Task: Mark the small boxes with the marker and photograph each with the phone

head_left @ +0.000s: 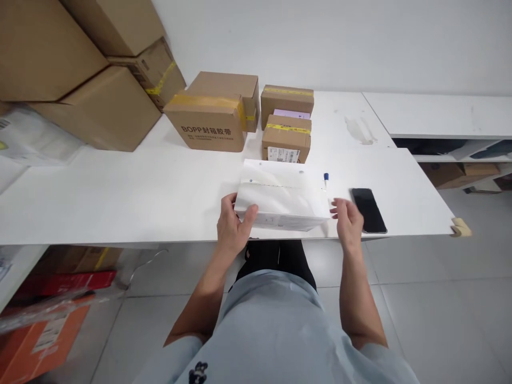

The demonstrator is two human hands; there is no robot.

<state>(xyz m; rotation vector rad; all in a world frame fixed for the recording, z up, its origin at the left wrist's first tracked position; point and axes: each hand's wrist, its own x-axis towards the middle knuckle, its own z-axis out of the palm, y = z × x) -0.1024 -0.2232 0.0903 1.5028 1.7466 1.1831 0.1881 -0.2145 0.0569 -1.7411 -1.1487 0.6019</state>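
A white box (pixel 280 194) lies near the front edge of the white table, with small printed marks on its top and print on its front side. My left hand (pixel 236 224) grips its left end, the thumb over the front top edge and the fingers along the left side. Just off the box's right end is my right hand (pixel 348 221), fingers apart and partly bent, with nothing visible in it. A black phone (pixel 368 210) lies right beside that hand. Behind the box's right corner is a blue-capped pen or marker (pixel 326 178), partly hidden.
Several cardboard boxes stand at the back, among them a BOPP tape carton (pixel 208 128) and a small labelled carton (pixel 286 136). Large cartons (pixel 100 106) are stacked at the left. The table (pixel 120 197) has a padded corner (pixel 461 227) at right. An orange box (pixel 48 336) sits below left.
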